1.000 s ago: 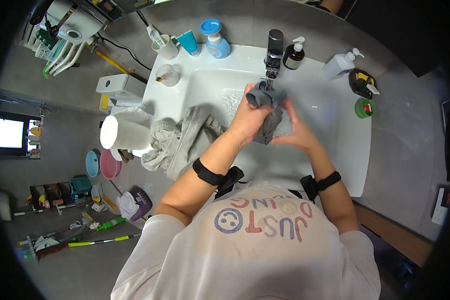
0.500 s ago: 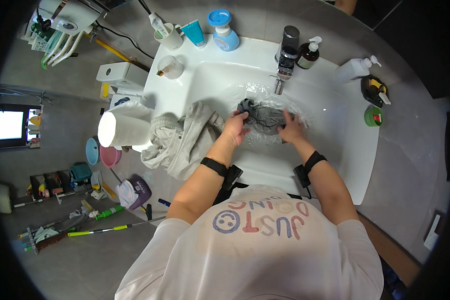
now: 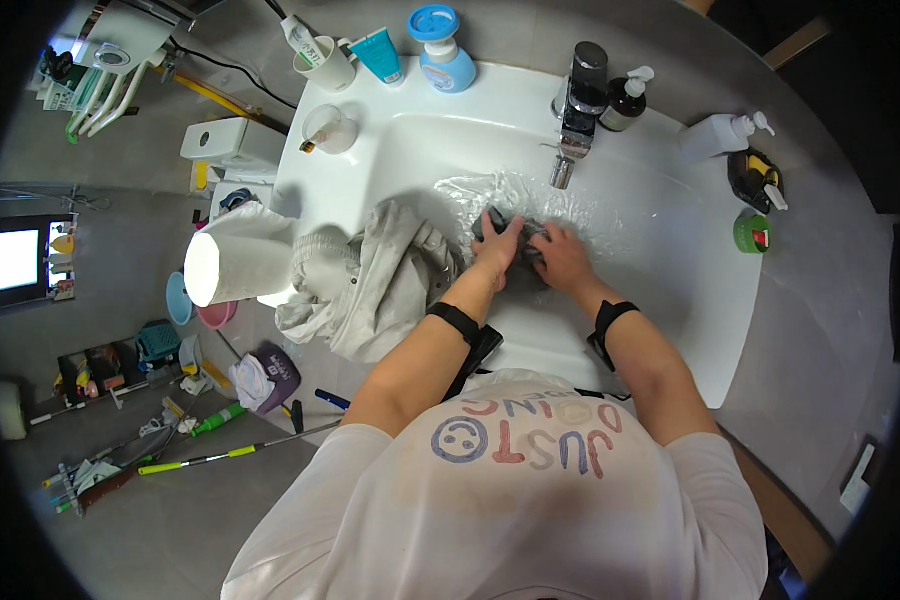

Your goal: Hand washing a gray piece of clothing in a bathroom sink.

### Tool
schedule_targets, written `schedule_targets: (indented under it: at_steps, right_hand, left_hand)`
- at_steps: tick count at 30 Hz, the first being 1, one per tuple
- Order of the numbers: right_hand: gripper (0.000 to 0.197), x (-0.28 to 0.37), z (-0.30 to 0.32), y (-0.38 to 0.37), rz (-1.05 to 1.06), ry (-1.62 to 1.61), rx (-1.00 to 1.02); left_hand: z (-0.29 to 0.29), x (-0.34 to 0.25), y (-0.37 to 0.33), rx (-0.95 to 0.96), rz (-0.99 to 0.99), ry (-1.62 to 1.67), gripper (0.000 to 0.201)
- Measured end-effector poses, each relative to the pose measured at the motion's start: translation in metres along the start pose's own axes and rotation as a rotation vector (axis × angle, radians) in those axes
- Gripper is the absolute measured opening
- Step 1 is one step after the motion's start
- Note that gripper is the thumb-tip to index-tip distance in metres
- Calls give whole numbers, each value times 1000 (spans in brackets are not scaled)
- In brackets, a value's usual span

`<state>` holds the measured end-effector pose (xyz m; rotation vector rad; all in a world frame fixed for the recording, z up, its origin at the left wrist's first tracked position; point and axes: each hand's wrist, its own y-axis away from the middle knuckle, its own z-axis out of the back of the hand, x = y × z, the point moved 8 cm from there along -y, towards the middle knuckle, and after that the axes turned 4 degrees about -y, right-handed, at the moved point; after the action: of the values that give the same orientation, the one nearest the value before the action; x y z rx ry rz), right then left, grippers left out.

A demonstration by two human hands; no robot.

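In the white washbasin (image 3: 670, 290), a dark grey wet cloth (image 3: 523, 266) lies bunched in shallow, rippling water. My left hand (image 3: 496, 247) grips its left side, thumb and fingers pressed round the fabric. Close beside it, my right hand (image 3: 562, 258) has its fingers curled down onto the right side of the bundle. The hands partly cover the cloth, so its kind is hard to make out. Just beyond them is the tap (image 3: 576, 125), its spout pointing into the basin. A light grey garment with a gathered elastic waistband (image 3: 380, 285) drapes over the basin's left rim.
A white paper roll (image 3: 232, 268) stands at the left edge. Along the back are a cup with a tube (image 3: 325, 66), a teal tube (image 3: 377, 57), a blue foam pump bottle (image 3: 445, 62) and a dark pump bottle (image 3: 625, 100). A white pump bottle (image 3: 720, 136) stands right.
My hands have come closer together, squeezing the spread cloth into a compact bundle. The left hand moved right and the right hand moved slightly left. The water splashes more on the left.
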<state>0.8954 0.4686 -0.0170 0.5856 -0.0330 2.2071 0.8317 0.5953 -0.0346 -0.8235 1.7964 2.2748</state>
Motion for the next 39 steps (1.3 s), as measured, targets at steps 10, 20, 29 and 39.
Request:
schedule_targets:
  at_steps: [10,20,29,39]
  right_hand:
    - [26,95,83,40,318,-530,-243]
    - [29,103,102,21,37,-405,-435]
    - [44,-17,31,-35,-424,-445,-13]
    - [68,3,-32,16,-37,228,313]
  left_hand:
    - [-49,-9,-14,755,82,870,69]
    - [-60,-29,6,769,35,1075,39]
    - [-14,-13,35,281,-171,595,24]
    - [26,17,11,33,-88,151,78]
